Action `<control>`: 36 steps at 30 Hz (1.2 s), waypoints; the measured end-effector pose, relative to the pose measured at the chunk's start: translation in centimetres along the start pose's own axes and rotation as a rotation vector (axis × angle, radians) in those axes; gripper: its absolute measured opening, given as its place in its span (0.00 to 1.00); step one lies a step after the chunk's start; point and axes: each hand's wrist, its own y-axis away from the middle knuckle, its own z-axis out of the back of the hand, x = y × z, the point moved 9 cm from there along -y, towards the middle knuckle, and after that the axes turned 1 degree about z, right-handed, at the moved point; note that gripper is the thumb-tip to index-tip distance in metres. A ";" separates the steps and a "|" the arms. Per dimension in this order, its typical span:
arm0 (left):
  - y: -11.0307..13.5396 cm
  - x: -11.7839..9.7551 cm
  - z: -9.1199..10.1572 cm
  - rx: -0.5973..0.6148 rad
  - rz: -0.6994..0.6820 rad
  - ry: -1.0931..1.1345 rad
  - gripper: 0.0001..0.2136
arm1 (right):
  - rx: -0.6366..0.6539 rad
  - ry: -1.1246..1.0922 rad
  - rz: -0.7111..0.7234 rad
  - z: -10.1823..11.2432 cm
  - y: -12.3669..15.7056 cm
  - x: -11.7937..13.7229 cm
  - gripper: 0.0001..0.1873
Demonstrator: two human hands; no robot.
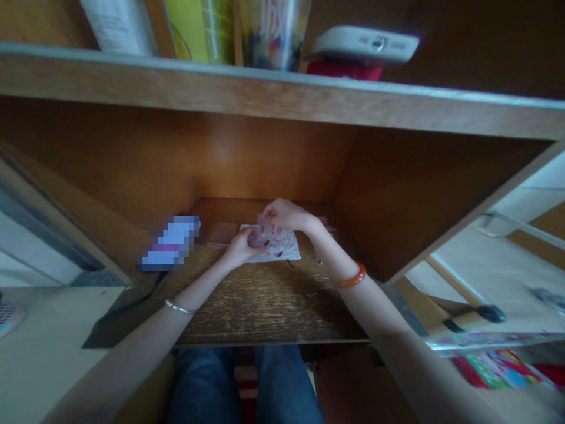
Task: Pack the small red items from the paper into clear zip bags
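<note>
- Worn brown wooden desktop is stretching across the foreground.
- Left hand is curling its fingers around a small, crumpled, clear plastic bag over a white, red-marked sheet.
- Right hand is pinching the bag's upper edge, fingertips partly blurred.
- Higher up, a pale-edged wooden shelf is holding a flat white device.

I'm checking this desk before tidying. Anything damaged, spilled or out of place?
The desktop looks worn: pale streaks break up its dark surface toward the front. A small dark spot shows on the white sheet; whether spilled or printed, I can't tell.
</note>
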 end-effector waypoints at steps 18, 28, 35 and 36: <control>0.3 -0.5 0.2 -0.011 0.014 -0.004 0.26 | -0.127 0.138 -0.076 0.0 -0.8 -0.1 0.10; 0.5 -1.1 0.4 -0.030 0.012 -0.024 0.24 | -0.043 0.126 -0.115 -1.1 -0.6 -0.3 0.11; 0.6 -1.4 0.7 -0.059 0.030 -0.047 0.24 | -0.122 0.111 -0.102 -0.5 -1.0 -0.8 0.11; 0.6 -1.5 0.7 -0.060 0.028 -0.050 0.24 | -0.122 0.119 -0.096 -0.5 -1.0 -0.8 0.12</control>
